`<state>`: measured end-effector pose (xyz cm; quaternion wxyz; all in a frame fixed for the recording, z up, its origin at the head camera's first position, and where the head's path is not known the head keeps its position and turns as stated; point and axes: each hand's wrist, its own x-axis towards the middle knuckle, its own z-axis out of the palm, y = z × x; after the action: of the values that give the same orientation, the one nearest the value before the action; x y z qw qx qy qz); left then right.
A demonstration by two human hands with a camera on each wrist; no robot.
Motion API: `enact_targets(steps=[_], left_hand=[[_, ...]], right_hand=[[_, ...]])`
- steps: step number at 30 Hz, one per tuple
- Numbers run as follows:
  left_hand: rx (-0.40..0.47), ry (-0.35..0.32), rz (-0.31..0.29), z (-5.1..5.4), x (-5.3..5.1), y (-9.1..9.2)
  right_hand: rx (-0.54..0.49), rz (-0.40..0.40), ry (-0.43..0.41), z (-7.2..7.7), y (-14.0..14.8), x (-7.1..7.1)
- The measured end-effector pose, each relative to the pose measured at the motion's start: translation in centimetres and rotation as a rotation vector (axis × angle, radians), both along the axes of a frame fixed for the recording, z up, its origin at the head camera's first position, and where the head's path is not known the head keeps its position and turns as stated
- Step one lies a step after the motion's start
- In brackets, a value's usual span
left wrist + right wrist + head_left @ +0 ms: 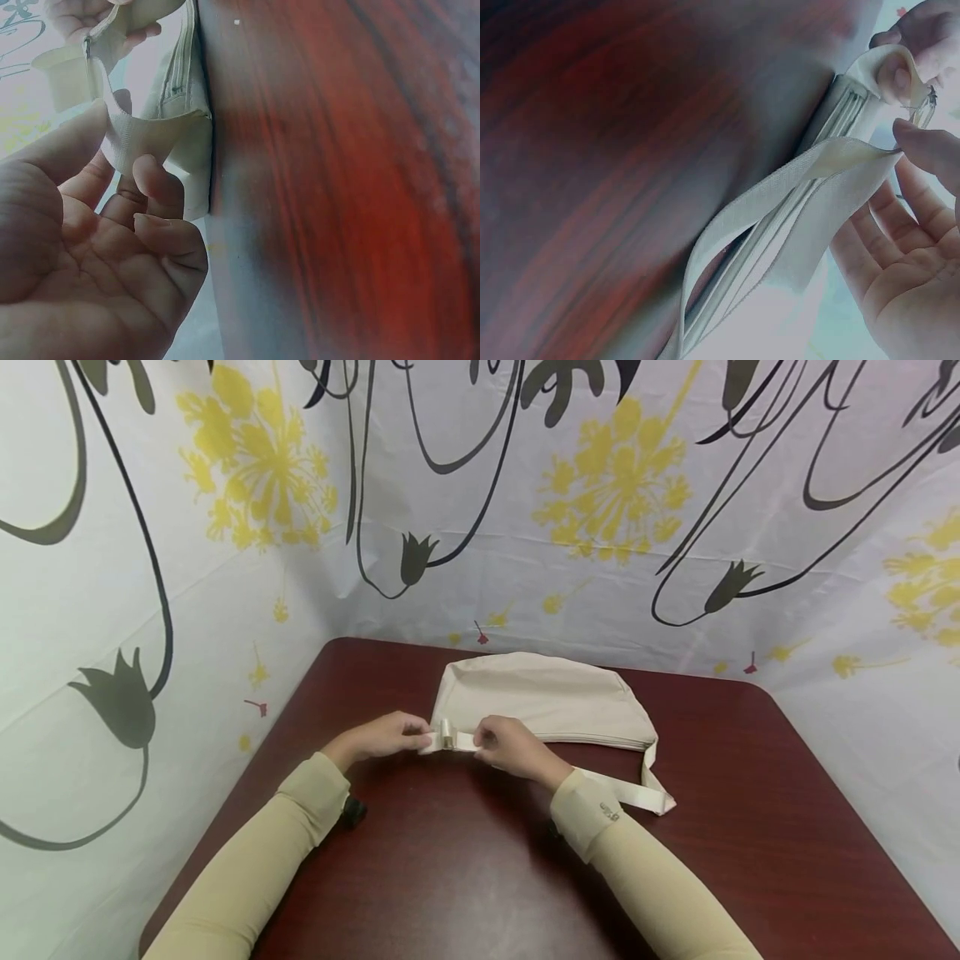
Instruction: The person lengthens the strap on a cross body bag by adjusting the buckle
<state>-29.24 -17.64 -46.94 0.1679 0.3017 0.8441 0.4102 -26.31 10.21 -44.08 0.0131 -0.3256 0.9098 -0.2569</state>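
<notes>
A cream zippered shoulder bag (540,693) lies on the table, its strap (630,792) trailing along the near side. My left hand (386,735) pinches the strap near the bag's left end. Just right of it, a strap slider (447,733) sits between the two hands. On the slider's other side, my right hand (517,747) pinches the strap between thumb and fingers. In the left wrist view the webbing (142,139) curves past the left thumb and fingers. The right wrist view shows a long strap loop (757,199) running from the right fingertips beside the zipper.
The dark red wooden table (435,877) has rounded far corners. White cloth (465,585) with yellow and grey flower prints hangs behind it and along the sides. At the right, a folded strap end (663,804) lies on the table.
</notes>
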Motion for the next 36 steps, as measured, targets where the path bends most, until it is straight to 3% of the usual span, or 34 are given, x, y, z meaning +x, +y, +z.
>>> enact_targets(steps=[14,20,36], left_hand=[[-0.030,-0.063,0.034,0.2,0.4,0.0],[-0.038,-0.060,0.021,0.2,0.3,-0.2],[-0.120,0.050,0.018,0.5,0.4,-0.8]], right_hand=[[0.014,0.011,0.005,-0.1,1.7,0.1],[0.026,0.011,0.018,-0.1,2.4,0.2],[0.063,0.007,-0.007,-0.4,4.1,0.2]])
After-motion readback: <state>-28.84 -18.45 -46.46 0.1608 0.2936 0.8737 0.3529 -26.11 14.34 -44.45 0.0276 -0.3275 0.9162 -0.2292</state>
